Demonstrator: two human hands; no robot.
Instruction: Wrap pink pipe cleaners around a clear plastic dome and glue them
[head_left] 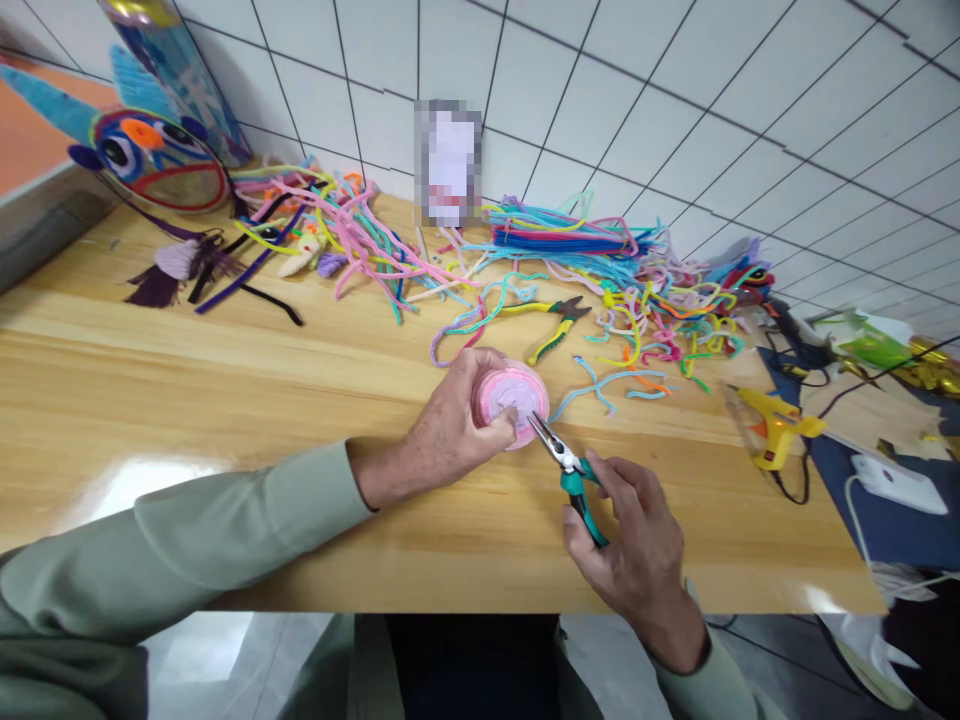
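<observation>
From the head view: holding a round pink and purple coil [523, 392] in the left hand [465, 402], over the middle of the wooden counter [300, 375]. Pinching it with the thumb on its flat front and the fingers bent behind its edge. Cannot tell if it is touching the wood below. Gripping pliers [571, 468] in the right hand [634, 535], with thumb and fingers around the green handles. Pointing the thin metal tips up and left, right at the lower right part of the coil. Cannot tell if they are biting on it.

Lying just past the coil: yellow and green cutters [561, 326]. To the right, near the pliers: thin blue fuzzy sticks [600, 385]. Further back, by the white tile wall [675, 70]: a big bundle of fuzzy sticks [562, 238], mostly blue and pink. To the left of that, in a messy heap: long pink fuzzy sticks [367, 240]. At the far left, next to a purple tassel [174, 262]: a bright toy face [161, 160] with big eyes. Over on the right: a yellow glue gun [776, 425], lying on its side.
</observation>
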